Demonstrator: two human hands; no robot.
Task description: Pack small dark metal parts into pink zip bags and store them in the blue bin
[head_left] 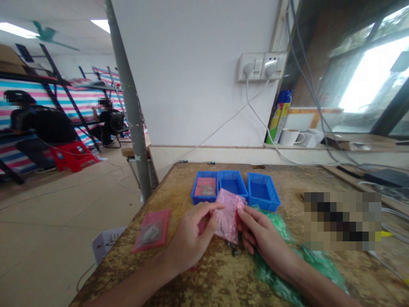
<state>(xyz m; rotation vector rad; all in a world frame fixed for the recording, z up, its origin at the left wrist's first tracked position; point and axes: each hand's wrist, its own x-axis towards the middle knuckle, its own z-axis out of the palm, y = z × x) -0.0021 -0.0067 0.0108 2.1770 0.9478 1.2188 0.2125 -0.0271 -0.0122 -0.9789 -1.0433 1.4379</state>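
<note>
Between my two hands, above the worn wooden table, is a small pink plastic bag with a red strip [228,216]. My left hand [197,230] pinches its left side between thumb and fingers. On the other side, my right hand [260,230] grips the bag's edge by the red strip. Small dark pieces [234,250] lie on the table just below the bag. Another pink bag [152,230] with something pale inside lies flat to the left. A third pink bag [205,186] is in the left blue tray [204,199].
A middle blue tray [232,182] and a right blue tray [263,192] stand at the back of the table [179,179]. Green plastic wrap [322,268] lies under and beside my right forearm. Cables [391,217] run along the right side. Two people sit far left.
</note>
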